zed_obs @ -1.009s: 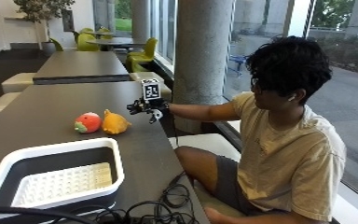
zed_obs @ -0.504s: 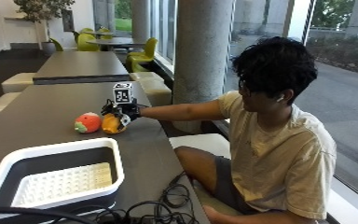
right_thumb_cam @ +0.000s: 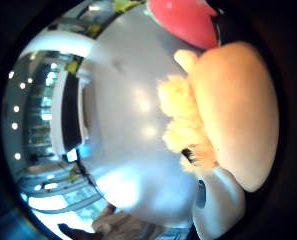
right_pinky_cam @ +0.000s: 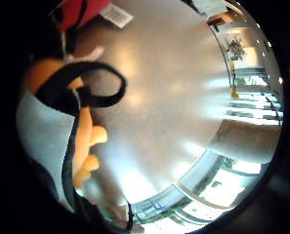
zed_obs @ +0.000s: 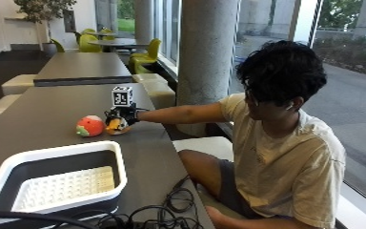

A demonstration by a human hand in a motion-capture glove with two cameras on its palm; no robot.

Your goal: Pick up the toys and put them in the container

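Observation:
An orange plush toy [zed_obs: 114, 127] lies on the dark table [zed_obs: 43, 107], touching a red plush toy [zed_obs: 89, 126] beside it. My gloved right hand [zed_obs: 123, 116] sits on top of the orange toy with its fingers curled down around it. The thumb side palm view is largely filled by the orange toy [right_thumb_cam: 238, 110], with the red toy [right_thumb_cam: 185, 20] behind it and the container [right_thumb_cam: 73, 115] further off. The orange toy [right_pinky_cam: 86, 141] and red toy [right_pinky_cam: 76, 9] also show in the little finger side palm view. The white-rimmed container [zed_obs: 62, 151] stands near the table's front end.
Black cables [zed_obs: 161, 214] lie coiled on the table's near corner beside the container. The person sits on a bench [zed_obs: 202, 143] along the table's right edge, and a concrete pillar [zed_obs: 205, 47] rises behind the arm. More tables stand further back.
My hand has travelled left from beside the toys, come down onto the orange toy and closed round it. Both toys stay where they were on the table.

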